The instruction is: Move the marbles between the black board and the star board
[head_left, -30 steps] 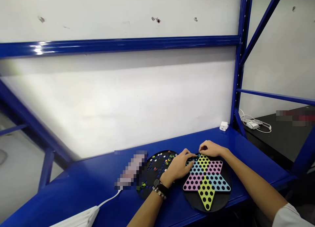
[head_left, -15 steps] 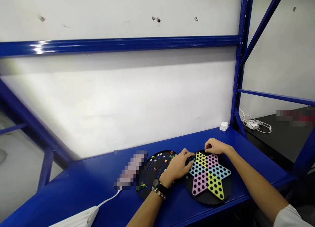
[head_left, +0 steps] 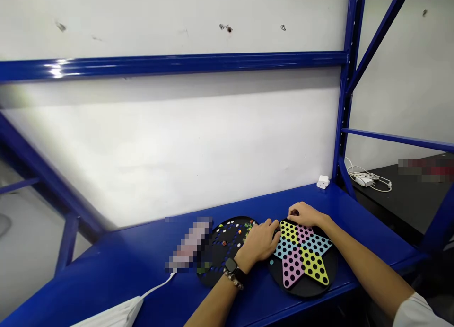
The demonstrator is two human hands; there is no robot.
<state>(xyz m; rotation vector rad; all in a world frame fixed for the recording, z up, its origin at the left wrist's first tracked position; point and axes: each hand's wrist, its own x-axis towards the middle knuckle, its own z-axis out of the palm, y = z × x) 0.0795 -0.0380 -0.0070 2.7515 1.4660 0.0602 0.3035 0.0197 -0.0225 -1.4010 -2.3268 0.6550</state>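
Observation:
A round black Chinese checkers board [head_left: 271,272] with a yellow, pink and blue star [head_left: 293,265] full of black holes lies near the table's front edge. At its left rim is my left hand [head_left: 260,239], its fingers bent over the edge and partly hidden. My right hand [head_left: 305,214] has its fingers curled down at the board's back edge, with their tips hard to see. A small blue disc [head_left: 271,262] sits on the rim. Beside it, partly behind my left hand, is a second round black board [head_left: 214,251] with small coloured pieces [head_left: 224,243].
Left of the boards lies a blurred-out flat object [head_left: 191,244] on the blue table [head_left: 142,246], with a white cable [head_left: 158,287] running to a white power strip [head_left: 109,315]. A white charger [head_left: 322,182] stands at the back by the blue frame post [head_left: 341,114].
The star board has turned a little and its front points have shifted right. My right hand has moved slightly left along the back edge. My left hand has moved a little right.

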